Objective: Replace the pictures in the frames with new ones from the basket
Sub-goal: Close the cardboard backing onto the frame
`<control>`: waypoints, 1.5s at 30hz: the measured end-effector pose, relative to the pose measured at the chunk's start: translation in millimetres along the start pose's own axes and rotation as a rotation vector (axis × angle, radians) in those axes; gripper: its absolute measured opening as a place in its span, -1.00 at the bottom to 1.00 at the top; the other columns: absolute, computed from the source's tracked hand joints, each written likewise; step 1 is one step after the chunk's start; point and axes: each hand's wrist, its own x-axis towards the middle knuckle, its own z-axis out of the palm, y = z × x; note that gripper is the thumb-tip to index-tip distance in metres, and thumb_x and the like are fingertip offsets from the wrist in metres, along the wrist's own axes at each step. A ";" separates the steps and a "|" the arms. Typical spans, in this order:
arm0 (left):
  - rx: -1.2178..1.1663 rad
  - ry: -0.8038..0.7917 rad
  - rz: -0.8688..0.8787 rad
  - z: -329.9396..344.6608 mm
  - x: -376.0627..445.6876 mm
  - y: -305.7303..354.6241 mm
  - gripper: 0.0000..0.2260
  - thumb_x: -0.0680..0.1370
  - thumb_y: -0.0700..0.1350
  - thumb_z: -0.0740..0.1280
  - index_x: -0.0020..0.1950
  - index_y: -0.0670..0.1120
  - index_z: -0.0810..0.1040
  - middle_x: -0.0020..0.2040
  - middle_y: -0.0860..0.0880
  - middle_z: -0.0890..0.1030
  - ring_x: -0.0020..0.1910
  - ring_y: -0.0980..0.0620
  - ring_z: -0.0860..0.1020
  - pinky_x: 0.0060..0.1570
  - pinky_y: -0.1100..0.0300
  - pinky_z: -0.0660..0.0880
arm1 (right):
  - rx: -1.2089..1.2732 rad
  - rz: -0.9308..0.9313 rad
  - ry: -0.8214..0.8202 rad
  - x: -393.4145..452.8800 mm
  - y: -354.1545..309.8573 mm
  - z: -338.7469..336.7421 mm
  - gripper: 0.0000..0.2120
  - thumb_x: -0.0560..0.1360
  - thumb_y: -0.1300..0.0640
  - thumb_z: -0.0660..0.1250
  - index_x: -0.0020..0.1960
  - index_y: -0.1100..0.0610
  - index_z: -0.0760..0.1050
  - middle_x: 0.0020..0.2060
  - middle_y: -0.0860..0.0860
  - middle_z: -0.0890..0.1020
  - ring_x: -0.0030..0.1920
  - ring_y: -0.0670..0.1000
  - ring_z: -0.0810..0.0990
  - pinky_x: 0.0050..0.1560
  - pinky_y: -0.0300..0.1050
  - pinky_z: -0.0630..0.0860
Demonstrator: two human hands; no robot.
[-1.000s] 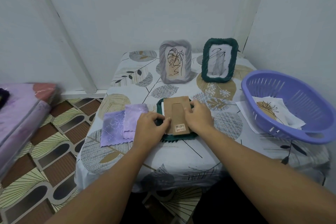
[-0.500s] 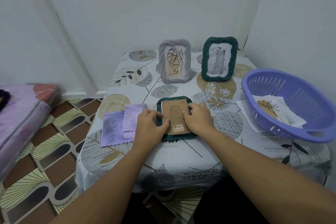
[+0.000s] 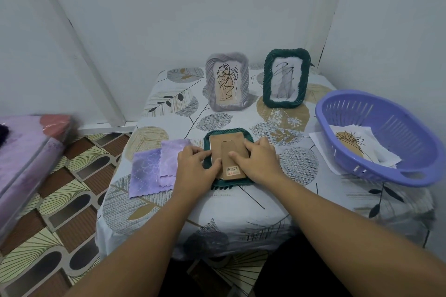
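face-down frame picture hidden, bedding cropped

Plain pale grey-white walls meet in corner at 1 o'clock; white vertical trim runs up that corner. Slanted white beam leans against wall at 10 o'clock. Counter draped in cloth with leaf print, pushed into corner. Floor at 8 o'clock: tiles patterned brown, cream, grey. Bed at 9 o'clock with purple cover, pink patch at its corner. Light soft, even.
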 end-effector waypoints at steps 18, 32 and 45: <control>0.252 -0.231 0.035 -8.5 31.2 21.1 -0.74 0.56 0.19 0.37 0.20 0.17 0.68 0.29 0.11 0.55 0.31 -0.09 0.33 0.27 0.03 0.30 | -0.077 0.008 -0.059 5.7 -2.4 -4.8 -0.36 0.47 -0.43 0.30 0.37 -0.02 0.48 0.21 0.08 0.42 0.29 0.17 0.42 0.29 0.13 0.45; 0.060 -0.282 -0.050 -14.4 46.4 11.9 -0.78 0.42 0.19 0.51 -0.02 0.13 0.71 0.06 0.04 0.63 0.06 0.01 0.57 0.15 -0.01 0.51 | -0.259 -0.255 -0.019 29.2 -12.5 -17.0 -0.52 0.61 -0.24 0.22 0.52 -0.29 0.33 0.28 -0.01 0.42 0.35 0.10 0.34 0.34 0.13 0.28; -0.007 -0.144 -0.257 0.7 62.2 3.4 -0.42 0.34 0.20 0.60 0.24 -0.08 0.67 0.19 -0.09 0.63 0.09 0.00 0.62 0.17 0.03 0.57 | -0.116 -0.010 0.093 20.5 -0.8 2.3 -0.43 0.50 -0.42 0.27 0.39 -0.13 0.42 0.28 0.03 0.33 0.31 0.13 0.28 0.32 0.11 0.27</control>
